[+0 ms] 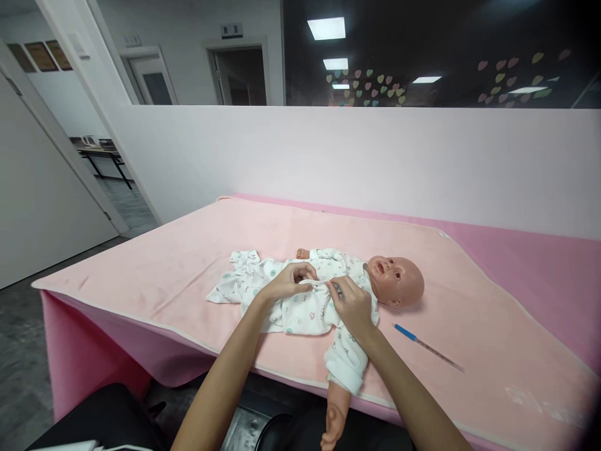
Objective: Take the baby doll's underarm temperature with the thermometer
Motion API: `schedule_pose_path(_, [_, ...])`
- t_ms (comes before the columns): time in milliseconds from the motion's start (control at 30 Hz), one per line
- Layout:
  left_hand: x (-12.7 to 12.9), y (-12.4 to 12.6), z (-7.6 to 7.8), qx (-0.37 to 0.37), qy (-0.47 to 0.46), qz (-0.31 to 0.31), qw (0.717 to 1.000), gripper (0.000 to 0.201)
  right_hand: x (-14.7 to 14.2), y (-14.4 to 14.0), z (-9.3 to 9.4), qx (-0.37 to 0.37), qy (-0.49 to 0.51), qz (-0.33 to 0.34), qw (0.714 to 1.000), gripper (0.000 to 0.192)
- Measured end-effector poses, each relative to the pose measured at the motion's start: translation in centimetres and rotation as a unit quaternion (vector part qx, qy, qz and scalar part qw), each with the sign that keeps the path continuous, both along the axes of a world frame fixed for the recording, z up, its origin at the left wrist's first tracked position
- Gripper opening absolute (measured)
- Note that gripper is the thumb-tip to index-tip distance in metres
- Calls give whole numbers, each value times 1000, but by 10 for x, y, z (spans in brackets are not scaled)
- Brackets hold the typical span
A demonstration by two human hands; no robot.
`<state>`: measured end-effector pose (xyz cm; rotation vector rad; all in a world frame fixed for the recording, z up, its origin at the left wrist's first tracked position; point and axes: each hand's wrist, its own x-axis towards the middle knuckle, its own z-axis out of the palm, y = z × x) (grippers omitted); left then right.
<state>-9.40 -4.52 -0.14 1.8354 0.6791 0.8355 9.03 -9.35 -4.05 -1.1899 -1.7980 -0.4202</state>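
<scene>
Both hands, left hand [286, 282] and right hand [353, 305], on doll's garment [305, 310].

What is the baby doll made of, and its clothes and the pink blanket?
The doll looks like smooth plastic or vinyl: its bald head shines slightly. Its white printed suit seems soft cotton-like cloth, since it wrinkles between the left hand and right hand. The pink blanket looks fuzzy, matte fleece.
</scene>
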Motion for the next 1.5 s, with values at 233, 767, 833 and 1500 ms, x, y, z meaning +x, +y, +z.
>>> schedule_pose_path(233, [1,-1,1,-16,-21,-3,1000,21,0,-1,1,1,-14,-6,1000,23])
schedule_pose_path(767, [2,1,0,-13,-7,-2,1000,20,0,0,-2,14,-23,-2,1000,23])
schedule_pose_path(833, [1,0,1,-1,5,-4,1000,17,0,0,-1,13,-17,1,1000,22])
schedule_pose_path(1500, [0,-2,1,16,42,-2,999,26,0,0,-2,-13,13,-11,1000,19])
